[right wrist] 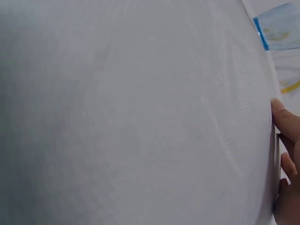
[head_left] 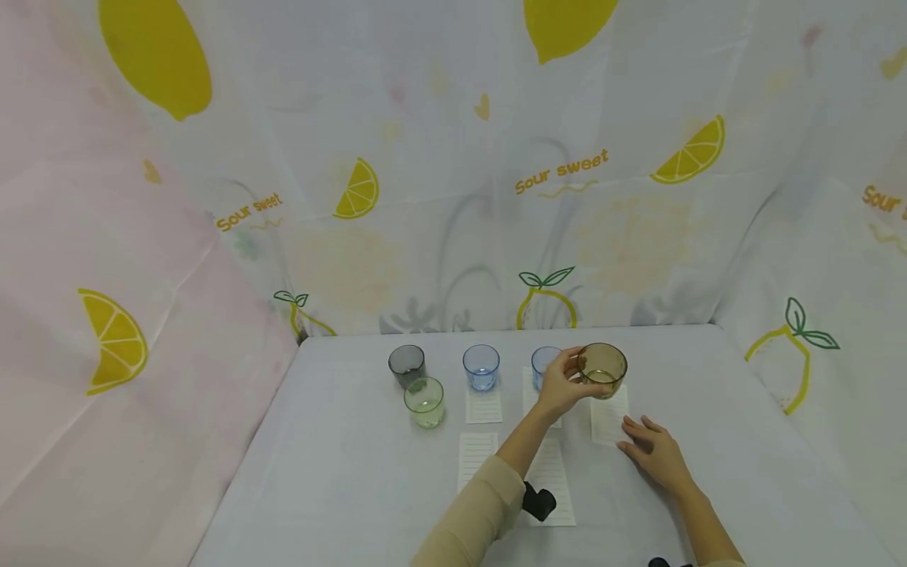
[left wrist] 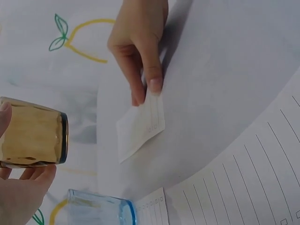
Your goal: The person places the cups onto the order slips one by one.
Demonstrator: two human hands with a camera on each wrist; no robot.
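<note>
My left hand grips an amber glass, holding it upright above the far right part of the table. Below that glass is a small lined paper slip. My right hand pinches this slip at its near right corner between thumb and fingers. In the left wrist view the slip bends slightly beneath those fingertips. A blue glass stands just left of the amber one, partly hidden by my left hand. The right wrist view catches the right hand only at its edge.
Another blue glass stands further left on a lined slip. Beyond it are a grey glass and a green glass, close together. Larger lined sheets lie partly under my left forearm. A lemon-print curtain closes off the back.
</note>
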